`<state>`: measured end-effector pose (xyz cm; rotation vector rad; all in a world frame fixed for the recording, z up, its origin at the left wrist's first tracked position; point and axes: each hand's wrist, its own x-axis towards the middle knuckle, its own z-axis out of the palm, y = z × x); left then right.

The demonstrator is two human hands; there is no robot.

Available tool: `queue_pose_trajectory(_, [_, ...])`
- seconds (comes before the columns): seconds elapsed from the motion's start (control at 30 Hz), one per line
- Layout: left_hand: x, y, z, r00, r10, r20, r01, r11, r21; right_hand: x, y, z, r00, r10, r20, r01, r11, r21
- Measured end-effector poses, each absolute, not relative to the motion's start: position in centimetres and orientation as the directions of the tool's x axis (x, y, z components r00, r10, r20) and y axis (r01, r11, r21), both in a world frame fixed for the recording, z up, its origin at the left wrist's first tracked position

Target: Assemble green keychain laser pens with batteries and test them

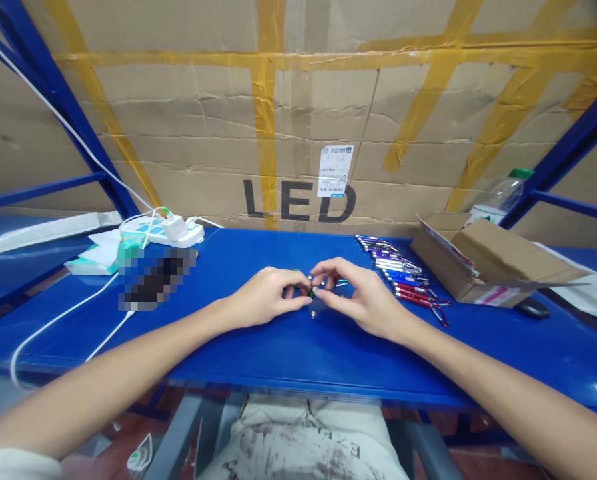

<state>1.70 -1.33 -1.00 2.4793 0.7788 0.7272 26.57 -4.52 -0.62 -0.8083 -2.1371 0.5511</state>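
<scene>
On the far side we see a cardboard panel (188, 140) marked LED, crossed with yellow tape (265, 120). On the left we have a white power strip (156, 235) and, nearer, a blurred-out dark object (153, 283); on the right, an open cardboard box (493, 270) with a green-capped bottle (502, 193) beyond.

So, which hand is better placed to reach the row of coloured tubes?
Probably the right hand: it is nearer the tubes, while the left hand sits farther away. Both have fingertips at a small green piece.

2 bare forearms (163, 343) angled inward, hands (263, 298) close together, fingers (336, 265) curled, thumbs (296, 305) pointing inward
</scene>
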Motion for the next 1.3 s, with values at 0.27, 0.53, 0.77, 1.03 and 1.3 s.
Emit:
queue_pose_trajectory(0.27, [1.69,-1.34,-0.89,0.702,0.620,0.351,0.390,-0.747,0.539,26.56,-4.45,-0.61,-0.505,0.690,0.519,0.373,0.717,-0.589])
queue_pose_trajectory(0.53, [1.61,-1.31,-0.91,0.696,0.607,0.382,0.378,-0.763,0.524,26.61,-4.58,-0.46,-0.504,0.682,0.530,0.398,0.728,-0.558])
queue_pose_trajectory(0.77, [1.37,-1.20,-0.72,0.678,0.617,0.400,0.393,-0.764,0.512,26.76,-4.79,-0.05,-0.503,0.640,0.581,0.422,0.768,-0.481])
queue_pose_trajectory(1.03, [1.35,-0.80,-0.61,0.552,0.739,0.385,0.519,-0.667,0.535,27.09,-4.94,0.02,-0.746,0.565,0.352,0.447,0.817,-0.365])
queue_pose_trajectory(1.3, [1.41,-0.73,-0.65,0.506,0.773,0.383,0.540,-0.630,0.558,27.38,-4.19,-0.79,-0.814,0.517,0.264,0.424,0.840,-0.337])
